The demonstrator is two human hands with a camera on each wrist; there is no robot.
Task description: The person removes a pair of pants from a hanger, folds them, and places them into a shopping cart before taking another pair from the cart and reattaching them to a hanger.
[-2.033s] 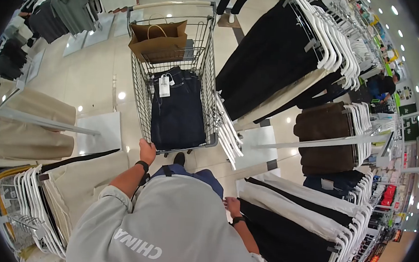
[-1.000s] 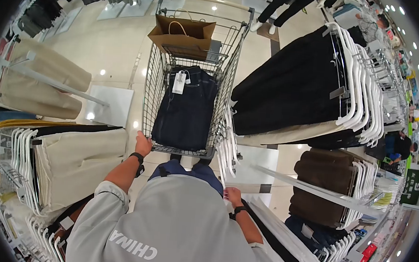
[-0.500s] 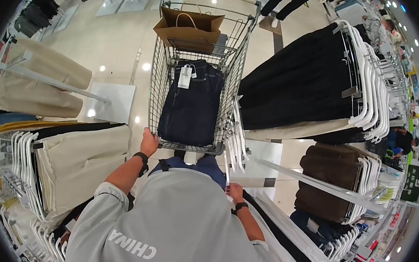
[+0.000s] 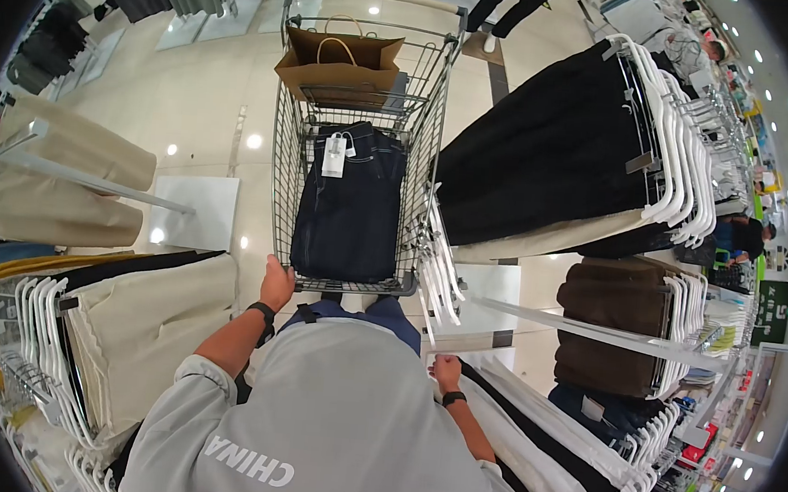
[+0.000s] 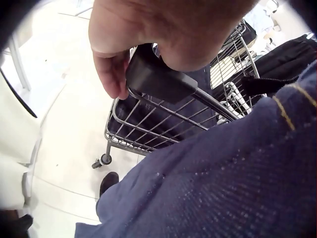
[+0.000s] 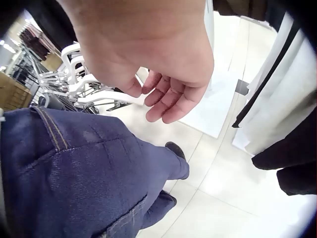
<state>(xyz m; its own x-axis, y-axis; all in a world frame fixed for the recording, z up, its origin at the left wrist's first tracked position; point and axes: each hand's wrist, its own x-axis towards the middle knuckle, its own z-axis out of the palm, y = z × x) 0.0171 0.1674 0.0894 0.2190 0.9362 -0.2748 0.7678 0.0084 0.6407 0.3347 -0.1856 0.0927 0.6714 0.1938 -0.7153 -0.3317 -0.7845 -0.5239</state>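
Note:
My left hand (image 4: pixel 277 282) grips the black plastic corner (image 5: pixel 156 74) of a wire shopping cart (image 4: pixel 279 177). The left wrist view shows its thumb and fingers round that corner. In the cart lie folded dark blue jeans (image 4: pixel 348 215) with a white tag (image 4: pixel 334 155), and a brown paper bag (image 4: pixel 339 68) stands at the far end by the handle. Several white hangers (image 4: pixel 441 264) hang on the cart's right side. My right hand (image 4: pixel 445 371) hangs beside my hip, fingers loosely curled and holding nothing, close to the end of one white hanger (image 6: pixel 111 95).
Black trousers (image 4: pixel 541 137) on white hangers stand close along the cart's right side. Brown trousers (image 4: pixel 605 327) and white trousers (image 4: pixel 538 410) hang nearer me. Cream trousers (image 4: pixel 161 320) are racked on the left. A person in dark trousers (image 4: pixel 515 6) stands beyond the cart.
The racks have shifted around me in the head view, the black trousers on the right moving lower and rightward. My left hand stays on the cart corner; my right stays by my hip.

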